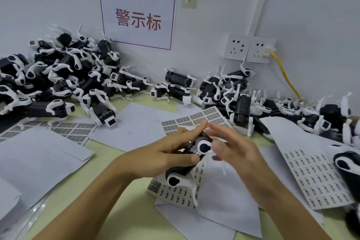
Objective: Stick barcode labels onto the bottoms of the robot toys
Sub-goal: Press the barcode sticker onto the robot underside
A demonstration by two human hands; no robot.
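Over the worktop (64, 177), label going on.
Left hand (165, 154) curls its grip round the robot toy (191, 159) above the label sheet (194, 121); right hand (239, 152), blurred, fingers loose, apparently presses. Next: rub flat, set aside.

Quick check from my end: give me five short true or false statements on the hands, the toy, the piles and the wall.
1. The left hand grips a robot toy. True.
2. The right hand lies flat on the table. False: it is raised beside the toy, blurred.
3. The bigger toy pile is at left. True.
4. Both wall sockets are free. False: a yellow cable is plugged in.
5. The wall sign has blue lettering. False: red.
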